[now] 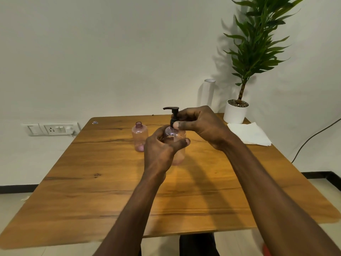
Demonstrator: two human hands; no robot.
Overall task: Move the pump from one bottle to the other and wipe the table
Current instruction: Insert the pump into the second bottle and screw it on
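Counter (114,191): wood, w/ dark grain cracks; near bottle (181,134), clear pink, upright at centre, gripped round body by left hand (160,152), fingers curled; pump (173,115), black, seated in its neck, nozzle pointing left; right hand (199,124) pinching pump collar w/ thumb + fingertips; far bottle (139,136), pink, open neck, no pump, upright just left of near bottle, apart from it; napkin (249,133), white, flat at far right edge; potted plant (237,109), white pot, far right corner; wall socket panel (51,128) at left.
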